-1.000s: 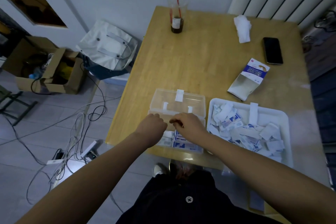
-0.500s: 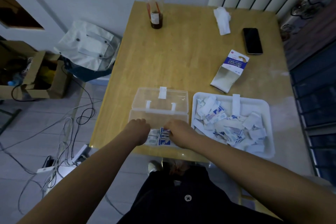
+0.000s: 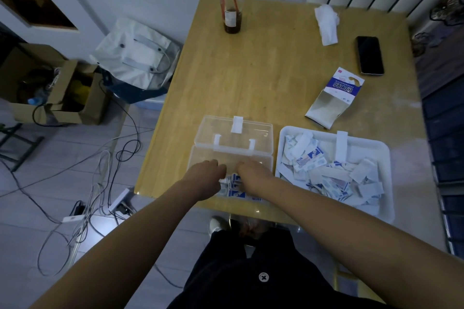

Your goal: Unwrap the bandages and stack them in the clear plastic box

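The clear plastic box lies open near the table's front edge, its lid folded back toward the far side. Blue-and-white wrapped bandages lie in its near part. My left hand and my right hand hover side by side over the box with a small gap between them. Both show their backs to the camera. The fingers point down into the box and are hidden, so I cannot see whether they hold anything.
A white tray right of the box holds several torn wrappers and bandage strips. Behind it lie an opened bandage carton, a phone and a crumpled tissue. A drink cup with a red straw stands at the far edge.
Both hands have dropped from the box's middle toward its near part and moved slightly apart. The view has shifted with my head.
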Motion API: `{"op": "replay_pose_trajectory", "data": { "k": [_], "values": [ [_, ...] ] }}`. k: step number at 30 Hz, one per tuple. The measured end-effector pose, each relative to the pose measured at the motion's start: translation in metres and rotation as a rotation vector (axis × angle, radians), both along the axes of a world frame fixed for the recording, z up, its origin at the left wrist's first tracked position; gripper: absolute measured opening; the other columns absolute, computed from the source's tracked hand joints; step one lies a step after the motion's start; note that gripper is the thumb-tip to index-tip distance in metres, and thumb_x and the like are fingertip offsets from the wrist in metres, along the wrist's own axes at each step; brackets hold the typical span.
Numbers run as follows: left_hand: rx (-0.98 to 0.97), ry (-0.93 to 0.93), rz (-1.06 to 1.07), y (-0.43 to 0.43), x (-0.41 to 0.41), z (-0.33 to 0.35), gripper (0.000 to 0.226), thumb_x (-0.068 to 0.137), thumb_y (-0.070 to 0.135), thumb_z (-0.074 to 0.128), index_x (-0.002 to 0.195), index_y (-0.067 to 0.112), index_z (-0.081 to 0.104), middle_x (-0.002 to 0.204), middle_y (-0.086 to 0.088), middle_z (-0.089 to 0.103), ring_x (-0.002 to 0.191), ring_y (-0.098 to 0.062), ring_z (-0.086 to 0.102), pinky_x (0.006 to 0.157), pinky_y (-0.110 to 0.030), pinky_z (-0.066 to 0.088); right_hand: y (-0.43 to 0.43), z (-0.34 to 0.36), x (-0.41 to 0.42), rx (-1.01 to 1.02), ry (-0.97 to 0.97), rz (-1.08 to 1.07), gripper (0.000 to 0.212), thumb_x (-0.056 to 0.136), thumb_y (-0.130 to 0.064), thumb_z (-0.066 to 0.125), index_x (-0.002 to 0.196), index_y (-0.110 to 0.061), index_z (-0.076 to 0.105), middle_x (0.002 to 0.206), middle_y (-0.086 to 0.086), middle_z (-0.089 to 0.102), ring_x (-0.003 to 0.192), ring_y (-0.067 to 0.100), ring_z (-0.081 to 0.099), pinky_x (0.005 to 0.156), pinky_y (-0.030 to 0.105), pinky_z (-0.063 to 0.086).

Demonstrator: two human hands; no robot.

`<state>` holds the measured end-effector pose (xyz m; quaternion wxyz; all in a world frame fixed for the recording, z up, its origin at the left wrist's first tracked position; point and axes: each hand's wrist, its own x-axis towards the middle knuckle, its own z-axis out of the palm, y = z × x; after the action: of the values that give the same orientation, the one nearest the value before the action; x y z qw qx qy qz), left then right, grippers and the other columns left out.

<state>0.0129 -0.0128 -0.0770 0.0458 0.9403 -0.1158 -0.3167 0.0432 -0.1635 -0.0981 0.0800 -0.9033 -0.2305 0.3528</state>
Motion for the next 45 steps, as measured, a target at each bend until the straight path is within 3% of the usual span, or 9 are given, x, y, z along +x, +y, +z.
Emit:
{"op": "replay_pose_trajectory", "data": {
  "k": [5, 11, 17, 21, 27, 33, 38, 45],
  "values": [
    [-0.063, 0.063, 0.034, 0.000, 0.000, 0.001, 0.027, 0.092, 0.025, 0.054, 0.118, 0.018, 0.055, 0.115, -0.008, 0.055, 0.105, -0.026, 0.054, 0.085, -0.035, 0.044, 0.000, -0.006, 0.001, 0.003, 0.012, -0.024, 0.029, 0.086, -0.003, 0.062, 0.111, -0.009, 0.050, 0.108, 0.013, 0.058, 0.085, 0.021, 0.054, 0.074, 0.032, 0.047],
    [-0.079, 0.118, 0.067, 0.001, 0.001, -0.001, 0.027, 0.091, 0.024, 0.056, 0.117, 0.017, 0.057, 0.115, -0.009, 0.056, 0.105, -0.026, 0.055, 0.086, -0.034, 0.043, 0.002, -0.006, -0.002, -0.046, -0.046, 0.021, 0.033, 0.089, -0.004, 0.061, 0.121, -0.005, 0.053, 0.121, 0.015, 0.056, 0.107, 0.028, 0.057, 0.088, 0.035, 0.047],
    [-0.175, 0.162, 0.084, -0.002, 0.002, 0.000, 0.024, 0.090, 0.020, 0.056, 0.113, 0.020, 0.062, 0.110, -0.008, 0.059, 0.104, -0.025, 0.055, 0.084, -0.031, 0.041, 0.000, -0.007, -0.003, -0.044, -0.126, 0.002, 0.035, 0.089, -0.002, 0.058, 0.122, -0.005, 0.046, 0.113, 0.015, 0.059, 0.101, 0.029, 0.059, 0.075, 0.034, 0.042],
    [-0.213, 0.221, 0.047, -0.004, 0.003, 0.003, 0.030, 0.092, 0.020, 0.052, 0.118, 0.026, 0.068, 0.112, -0.007, 0.062, 0.102, -0.023, 0.057, 0.078, -0.027, 0.037, 0.000, -0.007, -0.005, -0.043, -0.132, 0.014, 0.042, 0.090, -0.004, 0.058, 0.128, -0.004, 0.039, 0.111, 0.016, 0.061, 0.098, 0.030, 0.060, 0.074, 0.035, 0.044],
    [-0.130, 0.266, -0.051, -0.009, 0.005, 0.005, 0.038, 0.096, 0.016, 0.044, 0.128, 0.028, 0.062, 0.125, -0.008, 0.061, 0.112, -0.026, 0.056, 0.083, -0.028, 0.038, 0.002, -0.005, -0.003, -0.064, -0.155, 0.008, 0.030, 0.090, -0.003, 0.054, 0.120, -0.003, 0.050, 0.116, 0.017, 0.059, 0.106, 0.031, 0.059, 0.083, 0.035, 0.044],
    [-0.137, 0.215, -0.084, -0.008, 0.007, 0.009, 0.036, 0.097, 0.016, 0.043, 0.124, 0.028, 0.065, 0.121, -0.007, 0.060, 0.112, -0.024, 0.055, 0.087, -0.030, 0.040, 0.002, 0.004, 0.002, -0.060, -0.152, 0.106, 0.016, 0.089, 0.002, 0.051, 0.102, -0.002, 0.060, 0.105, 0.017, 0.063, 0.099, 0.032, 0.061, 0.072, 0.033, 0.038],
    [-0.159, 0.220, -0.075, -0.009, 0.005, 0.008, 0.037, 0.097, 0.013, 0.043, 0.123, 0.024, 0.066, 0.122, -0.007, 0.061, 0.110, -0.025, 0.056, 0.086, -0.030, 0.041, 0.004, 0.001, 0.000, -0.060, -0.260, 0.073, 0.024, 0.094, 0.001, 0.048, 0.117, -0.003, 0.056, 0.109, 0.016, 0.064, 0.099, 0.029, 0.063, 0.080, 0.035, 0.048],
    [-0.159, 0.223, -0.077, -0.006, 0.003, 0.006, 0.039, 0.096, 0.013, 0.042, 0.125, 0.028, 0.065, 0.119, -0.009, 0.061, 0.108, -0.025, 0.056, 0.080, -0.028, 0.038, 0.001, -0.005, -0.005, -0.075, -0.219, 0.097, 0.021, 0.094, -0.004, 0.052, 0.114, -0.003, 0.060, 0.115, 0.016, 0.061, 0.106, 0.029, 0.060, 0.091, 0.035, 0.049]
  ]
}}
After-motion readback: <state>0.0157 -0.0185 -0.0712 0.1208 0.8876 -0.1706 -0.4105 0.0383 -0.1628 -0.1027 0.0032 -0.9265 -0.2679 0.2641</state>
